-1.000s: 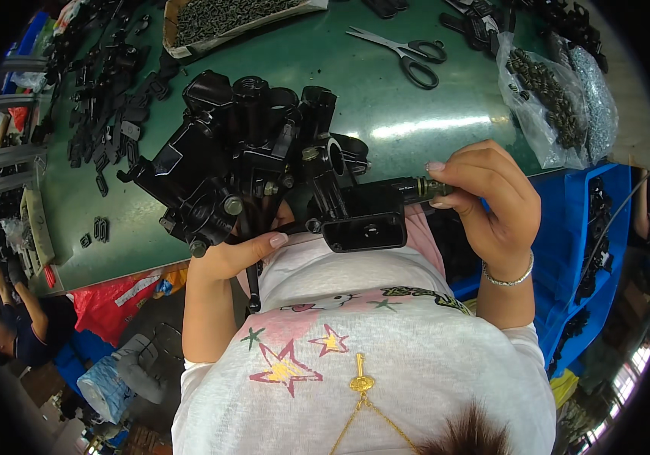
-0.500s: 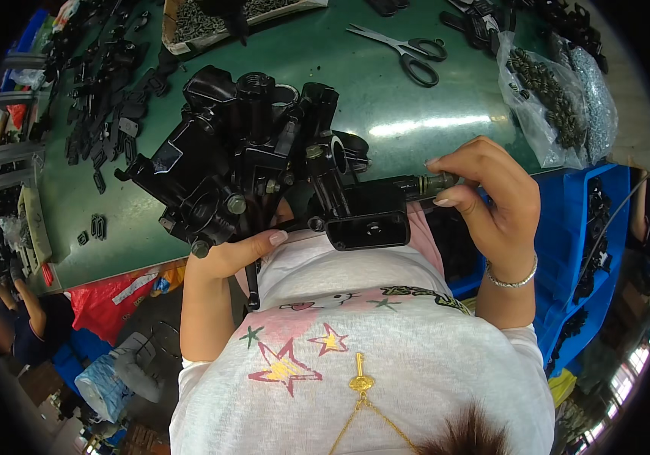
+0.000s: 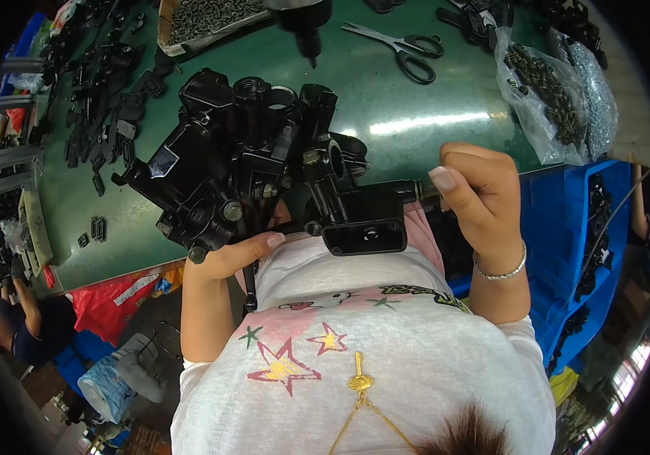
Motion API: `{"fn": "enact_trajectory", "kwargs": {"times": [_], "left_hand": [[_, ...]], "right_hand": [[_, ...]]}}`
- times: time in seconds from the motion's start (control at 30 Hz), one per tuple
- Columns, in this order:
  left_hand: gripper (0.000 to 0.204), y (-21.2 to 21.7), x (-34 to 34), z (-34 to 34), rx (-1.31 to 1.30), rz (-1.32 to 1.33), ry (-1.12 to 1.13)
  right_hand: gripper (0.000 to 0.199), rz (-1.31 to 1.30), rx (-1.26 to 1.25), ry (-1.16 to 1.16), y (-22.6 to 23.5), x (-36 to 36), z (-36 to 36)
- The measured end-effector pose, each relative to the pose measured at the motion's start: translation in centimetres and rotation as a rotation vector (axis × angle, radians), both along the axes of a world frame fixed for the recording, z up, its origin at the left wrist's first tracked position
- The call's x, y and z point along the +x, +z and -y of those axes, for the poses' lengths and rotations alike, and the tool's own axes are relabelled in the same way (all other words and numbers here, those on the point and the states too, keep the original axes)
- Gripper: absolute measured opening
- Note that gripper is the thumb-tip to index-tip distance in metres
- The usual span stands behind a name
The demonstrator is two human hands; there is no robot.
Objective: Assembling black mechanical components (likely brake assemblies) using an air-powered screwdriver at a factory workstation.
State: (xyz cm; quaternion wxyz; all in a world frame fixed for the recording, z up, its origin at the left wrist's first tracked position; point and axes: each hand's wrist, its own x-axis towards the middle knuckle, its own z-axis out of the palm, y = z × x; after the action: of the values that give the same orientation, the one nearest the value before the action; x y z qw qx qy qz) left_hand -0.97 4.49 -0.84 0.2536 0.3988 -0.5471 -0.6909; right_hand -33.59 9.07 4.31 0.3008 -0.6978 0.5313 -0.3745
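My left hand [image 3: 237,254] is closed under a cluster of black metal brake master cylinders [image 3: 207,171], its thumb showing and most fingers hidden beneath them. One brake master cylinder [image 3: 365,233] lies on the right of the cluster, its rectangular reservoir open toward me and its barrel pointing right. At the barrel's end, my right hand [image 3: 480,193] is curled closed, thumb tip close to the opening. Whatever its fingers hold, if anything, is hidden. The cluster is held over the near edge of the green table [image 3: 249,62], in front of my shirt.
A black power screwdriver [image 3: 302,30] hangs at the top. Behind are scissors [image 3: 404,51] and a box of screws [image 3: 211,23]. Small black parts [image 3: 112,114] lie left. A clear bag of springs [image 3: 545,95] sits right, above blue bins [image 3: 560,220]. Another person [image 3: 17,322] works far left.
The metal piece pinched in my right fingers no longer shows beyond the barrel. My right hand has curled tighter and shifted slightly left. The screwdriver has come into clear view at the top.
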Motion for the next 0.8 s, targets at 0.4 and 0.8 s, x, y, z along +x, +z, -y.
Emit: {"fn": "enact_trajectory", "kwargs": {"times": [0.4,0.8], "left_hand": [[0.033,0.1,-0.4,-0.4,0.074,0.029,0.093],[0.039,-0.2,-0.2,0.4,0.249,-0.296,0.207]], "right_hand": [[0.017,0.79,0.196,-0.348,-3.3,3.5,0.5],[0.013,-0.019,-0.059,-0.354,-3.5,-3.4,-1.4]]}}
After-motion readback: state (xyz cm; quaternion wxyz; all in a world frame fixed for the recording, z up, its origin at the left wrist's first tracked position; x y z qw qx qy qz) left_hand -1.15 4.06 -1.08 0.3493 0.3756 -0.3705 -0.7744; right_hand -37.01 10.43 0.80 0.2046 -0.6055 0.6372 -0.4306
